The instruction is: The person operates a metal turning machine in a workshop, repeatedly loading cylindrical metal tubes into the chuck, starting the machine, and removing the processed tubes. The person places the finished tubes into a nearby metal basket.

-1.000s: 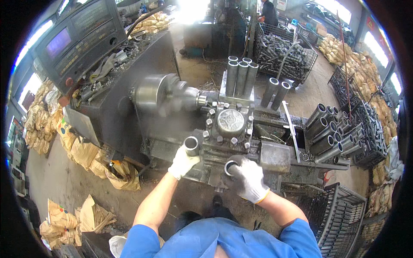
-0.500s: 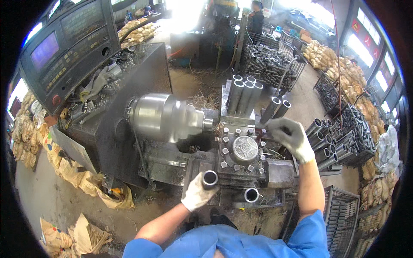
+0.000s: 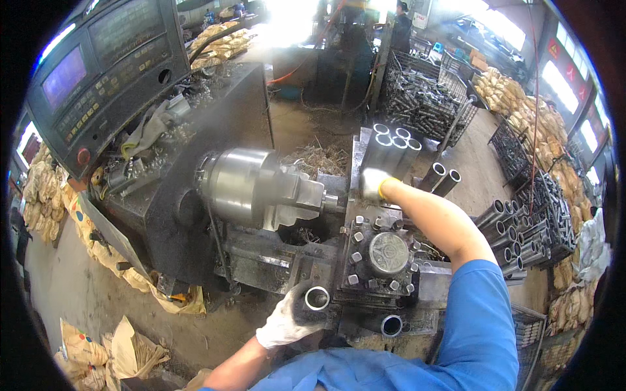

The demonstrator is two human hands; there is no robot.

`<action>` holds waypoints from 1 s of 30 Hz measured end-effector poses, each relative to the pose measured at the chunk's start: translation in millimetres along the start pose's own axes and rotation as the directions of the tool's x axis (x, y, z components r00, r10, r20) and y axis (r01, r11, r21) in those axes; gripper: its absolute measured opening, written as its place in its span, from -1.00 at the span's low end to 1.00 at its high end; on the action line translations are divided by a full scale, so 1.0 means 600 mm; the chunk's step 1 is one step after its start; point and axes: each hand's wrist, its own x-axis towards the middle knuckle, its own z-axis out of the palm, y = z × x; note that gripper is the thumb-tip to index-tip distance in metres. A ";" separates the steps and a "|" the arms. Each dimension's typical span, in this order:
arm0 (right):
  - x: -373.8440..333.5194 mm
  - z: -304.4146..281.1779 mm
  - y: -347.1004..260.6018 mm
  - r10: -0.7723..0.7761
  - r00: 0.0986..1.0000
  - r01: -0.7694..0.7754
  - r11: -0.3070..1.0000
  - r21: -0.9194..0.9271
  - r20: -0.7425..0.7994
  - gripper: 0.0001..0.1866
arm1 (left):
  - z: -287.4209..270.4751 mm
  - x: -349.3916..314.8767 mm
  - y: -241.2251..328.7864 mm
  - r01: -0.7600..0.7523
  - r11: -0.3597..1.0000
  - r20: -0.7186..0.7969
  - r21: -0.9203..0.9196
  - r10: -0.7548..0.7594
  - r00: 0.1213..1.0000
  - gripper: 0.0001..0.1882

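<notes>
White-gloved, its fingers smudged dark, the left hand [image 3: 291,319] closes round one metal tube [image 3: 317,308], ring-shaped end up, in front of the lathe. The right hand [image 3: 374,184], also white-gloved, is at the foot of five upright tubes [image 3: 393,156]; I cannot tell whether it grips one. One short tube [image 3: 391,325] sits on the near side of the tool post [image 3: 365,265], a square, bolted block with one round, embossed cap [image 3: 388,253]. Two slim tubes [image 3: 438,176] stand beyond; the stacked bunch [image 3: 505,234] overlaps too much to count. Leftward are one shiny, cylindrical chuck [image 3: 238,186] and one flat panel [image 3: 124,85].
</notes>
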 end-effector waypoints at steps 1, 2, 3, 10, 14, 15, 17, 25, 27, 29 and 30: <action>0.015 0.036 0.074 0.119 0.955 -0.098 0.991 0.088 -0.271 -0.71 | -0.011 0.017 0.018 -0.041 0.999 0.068 -0.003 0.041 0.997 0.12; -0.010 -0.029 0.019 0.339 0.823 -0.090 0.870 0.484 -0.455 -0.76 | -0.025 0.013 0.026 -0.040 0.999 0.072 0.013 0.039 0.997 0.12; 0.017 -0.063 0.005 0.384 0.748 -0.023 0.830 0.558 -0.541 -0.58 | -0.029 0.011 0.002 -0.167 0.977 0.028 0.132 0.165 0.986 0.12; -0.030 -0.084 0.009 -0.201 0.975 0.220 0.917 0.331 -0.093 -0.46 | -0.096 0.188 0.133 -0.241 0.630 -0.116 0.738 0.471 0.874 -0.26; 0.006 -0.056 -0.086 -0.363 0.906 0.187 0.805 0.563 0.219 -0.59 | -0.063 0.360 0.035 -0.272 0.310 0.070 0.911 0.534 0.843 -0.39; 0.012 -0.053 -0.098 -0.483 0.871 0.369 0.766 0.527 0.092 -0.67 | -0.063 0.381 0.001 -0.253 0.290 0.058 0.923 0.544 0.837 -0.39; 0.066 0.019 -0.047 -0.616 0.787 0.547 0.722 0.423 0.034 -0.71 | -0.046 0.407 -0.016 -0.244 0.313 0.035 0.918 0.549 0.835 -0.39; -0.127 0.268 0.364 -0.435 0.640 -0.346 0.572 0.743 0.633 -0.16 | -0.032 0.411 -0.007 -0.227 0.369 -0.045 0.902 0.601 0.798 -0.48; -0.143 0.289 0.357 -0.339 0.736 -0.068 0.824 0.563 0.585 -0.36 | -0.042 0.395 0.003 -0.242 0.376 -0.026 0.895 0.584 0.811 -0.52; -0.174 0.277 0.276 -0.119 0.976 0.066 0.960 0.272 0.182 -0.41 | -0.072 0.329 0.057 -0.334 0.560 -0.074 0.758 0.583 0.809 -0.34; -0.193 0.256 0.230 0.002 0.999 0.003 0.993 0.120 -0.043 -0.38 | -0.085 0.270 0.063 -0.379 0.659 -0.112 0.650 0.576 0.810 -0.23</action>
